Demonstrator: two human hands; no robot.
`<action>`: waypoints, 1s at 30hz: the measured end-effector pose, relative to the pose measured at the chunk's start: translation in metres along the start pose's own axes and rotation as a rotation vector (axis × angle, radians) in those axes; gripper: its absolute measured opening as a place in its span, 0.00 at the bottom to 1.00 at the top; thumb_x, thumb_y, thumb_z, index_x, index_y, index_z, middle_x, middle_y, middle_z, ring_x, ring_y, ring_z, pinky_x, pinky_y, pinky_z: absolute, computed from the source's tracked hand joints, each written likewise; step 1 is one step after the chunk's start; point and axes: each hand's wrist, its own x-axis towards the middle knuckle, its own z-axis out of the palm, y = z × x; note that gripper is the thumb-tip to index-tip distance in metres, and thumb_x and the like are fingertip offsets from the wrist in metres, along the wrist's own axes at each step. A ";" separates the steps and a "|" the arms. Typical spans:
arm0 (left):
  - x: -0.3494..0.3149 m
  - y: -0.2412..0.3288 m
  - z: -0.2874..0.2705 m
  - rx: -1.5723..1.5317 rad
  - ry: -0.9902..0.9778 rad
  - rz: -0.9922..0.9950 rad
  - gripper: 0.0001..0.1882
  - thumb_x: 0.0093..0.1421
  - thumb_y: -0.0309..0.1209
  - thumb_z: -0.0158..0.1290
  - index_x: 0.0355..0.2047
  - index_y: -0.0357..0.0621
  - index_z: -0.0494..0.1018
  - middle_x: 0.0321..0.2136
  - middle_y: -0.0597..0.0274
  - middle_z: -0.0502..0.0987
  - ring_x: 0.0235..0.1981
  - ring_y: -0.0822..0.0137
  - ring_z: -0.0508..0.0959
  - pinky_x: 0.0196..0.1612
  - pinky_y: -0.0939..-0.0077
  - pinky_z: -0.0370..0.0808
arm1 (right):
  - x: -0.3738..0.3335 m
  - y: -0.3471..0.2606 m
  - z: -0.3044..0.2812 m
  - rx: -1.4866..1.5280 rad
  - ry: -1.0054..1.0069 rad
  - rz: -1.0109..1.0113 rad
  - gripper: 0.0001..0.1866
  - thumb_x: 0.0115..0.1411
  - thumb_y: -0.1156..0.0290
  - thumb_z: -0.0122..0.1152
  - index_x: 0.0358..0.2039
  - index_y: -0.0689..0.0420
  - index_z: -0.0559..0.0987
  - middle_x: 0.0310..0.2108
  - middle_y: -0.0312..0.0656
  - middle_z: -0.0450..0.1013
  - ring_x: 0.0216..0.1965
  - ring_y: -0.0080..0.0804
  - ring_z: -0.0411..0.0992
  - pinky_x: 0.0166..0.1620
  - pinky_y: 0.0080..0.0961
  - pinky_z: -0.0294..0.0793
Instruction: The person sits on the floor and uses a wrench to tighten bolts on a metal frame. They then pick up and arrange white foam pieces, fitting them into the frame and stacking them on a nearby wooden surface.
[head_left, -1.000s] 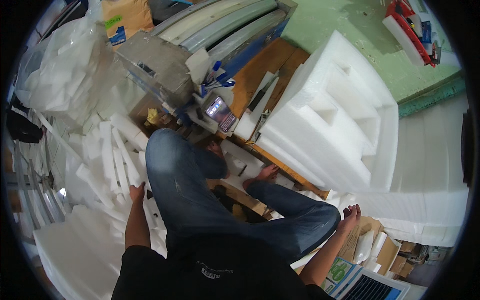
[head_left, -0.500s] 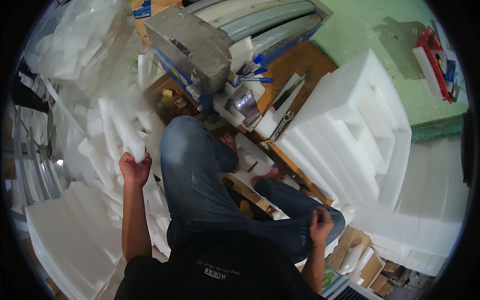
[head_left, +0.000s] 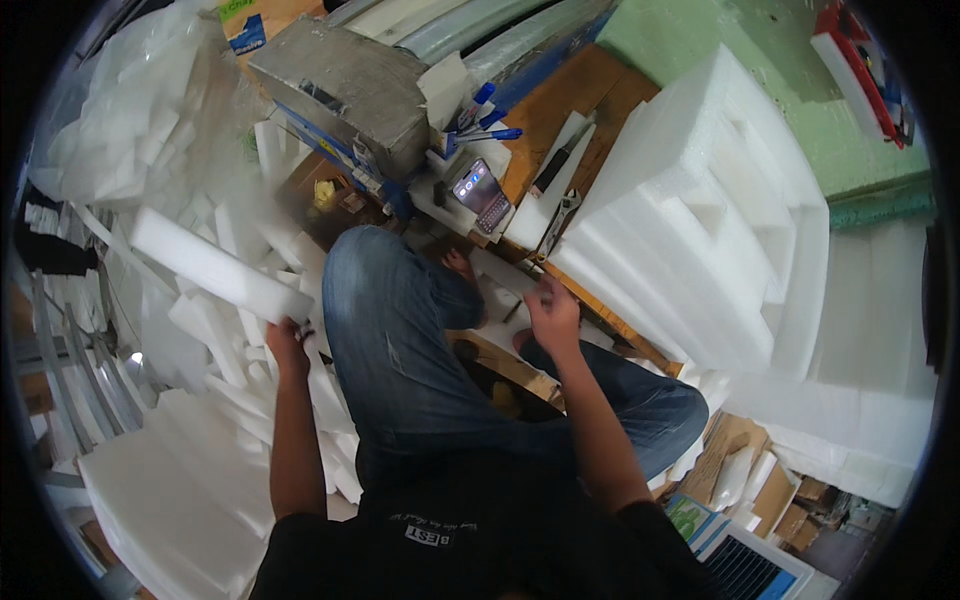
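Observation:
My left hand (head_left: 289,338) is closed round the near end of a thick white foam bar (head_left: 215,268), which slants up to the left above a heap of foam strips (head_left: 225,350). My right hand (head_left: 553,314) is in front of the wooden bench edge, above my lower legs. Its fingers are curled together, and whatever may be between them cannot be made out. Beyond it on the bench lie an adjustable wrench (head_left: 558,222) and a black-handled knife (head_left: 552,168). A lit phone (head_left: 482,196) leans to their left.
A large stack of white foam blocks with cut-outs (head_left: 690,220) stands on the bench at the right. A grey metal block (head_left: 345,90) and blue pens (head_left: 485,130) are at the back. Foam sheets (head_left: 180,490) lie at lower left, and a bagged foam pile (head_left: 130,120) behind.
The foam bar in my left hand has swung from upright to slanting left, and that hand is slightly lower. My right hand has left my right knee and moved forward and left to the bench edge.

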 end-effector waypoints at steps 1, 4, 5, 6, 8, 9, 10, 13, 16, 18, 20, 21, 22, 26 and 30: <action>0.001 -0.021 -0.017 -0.008 -0.001 -0.148 0.11 0.60 0.30 0.50 0.42 0.39 0.72 0.32 0.58 0.75 0.31 0.61 0.79 0.29 0.64 0.76 | 0.023 -0.010 0.016 0.008 0.054 0.107 0.30 0.59 0.58 0.68 0.56 0.66 0.76 0.44 0.58 0.80 0.45 0.52 0.80 0.51 0.45 0.77; -0.002 -0.078 -0.050 0.192 0.073 -0.329 0.13 0.63 0.36 0.53 0.42 0.42 0.74 0.31 0.59 0.75 0.28 0.63 0.78 0.29 0.71 0.74 | 0.083 -0.017 0.054 -0.206 0.144 0.086 0.35 0.61 0.60 0.64 0.60 0.73 0.68 0.47 0.69 0.76 0.51 0.61 0.77 0.55 0.48 0.76; -0.002 -0.096 -0.064 0.166 0.017 -0.340 0.13 0.63 0.37 0.54 0.43 0.41 0.74 0.32 0.59 0.76 0.30 0.64 0.78 0.29 0.72 0.74 | 0.095 -0.026 0.059 -0.209 0.157 0.153 0.37 0.60 0.59 0.64 0.60 0.75 0.66 0.48 0.72 0.75 0.52 0.63 0.76 0.56 0.48 0.75; -0.001 -0.111 -0.078 0.139 -0.035 -0.351 0.14 0.63 0.37 0.54 0.43 0.41 0.74 0.33 0.59 0.76 0.31 0.64 0.78 0.30 0.73 0.73 | 0.104 -0.032 0.063 -0.210 0.167 0.218 0.38 0.60 0.59 0.64 0.61 0.76 0.64 0.49 0.74 0.73 0.53 0.65 0.75 0.57 0.48 0.75; 0.001 -0.122 -0.091 0.203 -0.051 -0.405 0.23 0.61 0.38 0.57 0.53 0.40 0.70 0.40 0.57 0.77 0.36 0.62 0.79 0.36 0.66 0.76 | 0.118 -0.024 0.072 -0.210 0.140 0.375 0.42 0.57 0.56 0.66 0.61 0.76 0.64 0.50 0.74 0.73 0.54 0.65 0.75 0.58 0.47 0.76; -0.002 -0.122 -0.093 0.246 -0.025 -0.406 0.26 0.60 0.38 0.58 0.56 0.40 0.68 0.42 0.56 0.77 0.38 0.62 0.79 0.37 0.65 0.76 | 0.122 -0.021 0.075 -0.210 0.123 0.452 0.44 0.56 0.55 0.67 0.62 0.76 0.63 0.50 0.73 0.73 0.54 0.65 0.74 0.58 0.47 0.76; -0.010 -0.117 -0.085 0.283 0.004 -0.409 0.29 0.60 0.38 0.58 0.59 0.40 0.66 0.44 0.55 0.77 0.39 0.61 0.79 0.39 0.63 0.77 | 0.125 -0.021 0.074 -0.191 0.111 0.506 0.44 0.55 0.54 0.67 0.61 0.76 0.64 0.51 0.72 0.73 0.55 0.64 0.74 0.58 0.47 0.75; -0.018 -0.099 -0.081 0.448 0.120 -0.346 0.39 0.56 0.36 0.61 0.64 0.37 0.61 0.49 0.45 0.76 0.46 0.53 0.78 0.46 0.55 0.77 | 0.128 -0.017 0.069 -0.133 0.071 0.591 0.44 0.54 0.52 0.68 0.60 0.75 0.67 0.54 0.69 0.72 0.57 0.62 0.73 0.60 0.48 0.74; -0.008 -0.101 -0.085 0.638 0.204 -0.149 0.39 0.53 0.35 0.62 0.63 0.32 0.62 0.51 0.42 0.75 0.49 0.50 0.77 0.51 0.56 0.75 | 0.125 -0.017 0.067 -0.087 0.087 0.550 0.43 0.56 0.51 0.68 0.59 0.75 0.69 0.55 0.68 0.71 0.59 0.62 0.70 0.62 0.49 0.72; -0.003 -0.104 -0.088 0.673 0.228 -0.015 0.40 0.52 0.34 0.63 0.62 0.30 0.62 0.52 0.41 0.75 0.50 0.50 0.77 0.54 0.59 0.74 | 0.121 -0.034 0.071 -0.064 0.172 0.564 0.42 0.57 0.50 0.68 0.58 0.75 0.70 0.56 0.68 0.70 0.61 0.62 0.68 0.63 0.49 0.70; -0.002 -0.087 -0.069 0.610 0.227 0.084 0.39 0.51 0.34 0.64 0.61 0.28 0.63 0.53 0.41 0.74 0.51 0.51 0.77 0.56 0.63 0.73 | 0.121 -0.018 0.079 -0.092 0.297 0.491 0.42 0.59 0.49 0.66 0.58 0.75 0.69 0.55 0.68 0.71 0.60 0.62 0.68 0.62 0.49 0.70; -0.004 -0.073 -0.055 0.489 0.177 0.074 0.39 0.52 0.33 0.64 0.62 0.29 0.63 0.53 0.41 0.74 0.51 0.51 0.76 0.57 0.61 0.73 | 0.121 -0.013 0.084 -0.104 0.348 0.448 0.42 0.59 0.48 0.66 0.58 0.75 0.69 0.54 0.67 0.71 0.60 0.62 0.68 0.62 0.49 0.70; -0.003 -0.066 -0.053 0.460 0.164 0.104 0.37 0.55 0.32 0.63 0.62 0.31 0.64 0.55 0.42 0.73 0.52 0.52 0.76 0.58 0.61 0.72 | 0.110 -0.022 0.085 -0.141 0.415 0.350 0.38 0.59 0.52 0.67 0.55 0.75 0.69 0.51 0.66 0.71 0.56 0.64 0.69 0.60 0.51 0.70; -0.050 0.016 0.015 0.288 0.042 0.226 0.27 0.60 0.25 0.60 0.59 0.35 0.69 0.55 0.47 0.74 0.54 0.57 0.76 0.57 0.65 0.74 | 0.064 -0.045 0.075 0.040 0.518 0.239 0.29 0.58 0.61 0.70 0.48 0.72 0.69 0.47 0.65 0.71 0.49 0.63 0.72 0.55 0.51 0.70; -0.121 0.085 0.088 0.313 -0.260 0.791 0.18 0.59 0.23 0.59 0.50 0.38 0.73 0.45 0.57 0.78 0.48 0.61 0.77 0.56 0.65 0.73 | -0.008 -0.042 0.061 0.238 0.467 0.100 0.26 0.60 0.65 0.70 0.50 0.67 0.68 0.43 0.57 0.72 0.41 0.47 0.75 0.44 0.39 0.75</action>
